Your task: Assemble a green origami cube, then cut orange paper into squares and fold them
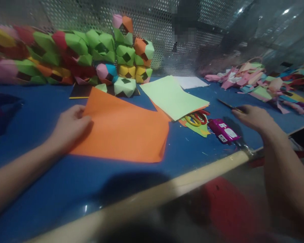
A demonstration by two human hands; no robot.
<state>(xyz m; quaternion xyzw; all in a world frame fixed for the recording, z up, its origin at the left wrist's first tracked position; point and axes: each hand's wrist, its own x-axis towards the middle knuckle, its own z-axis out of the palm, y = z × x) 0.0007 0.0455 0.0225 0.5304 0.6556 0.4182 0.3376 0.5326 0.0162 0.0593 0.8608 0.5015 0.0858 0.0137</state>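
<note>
My left hand (72, 126) pinches the left edge of a large orange paper sheet (124, 133), thumb on top. The sheet lies on the blue table, its right corner curled up. On the far right, my right hand (254, 118) is closed round a slim dark pointed tool (229, 104), tip toward the left; blur hides its exact kind. Between the hands rests a light green paper sheet (173, 96) over more orange paper. Yellow-handled scissors (193, 120) and a red handle (202, 116) poke out beside it. Near my right hand sits a purple box with white labels (224, 131).
Folded paper blocks (101, 44) in many colours are stacked along the perforated metal wall (164, 37). A heap of pink and mixed paper pieces (248, 79) covers the back right. White paper (191, 82) lies behind the green sheet. A pale wooden strip (177, 187) edges the table.
</note>
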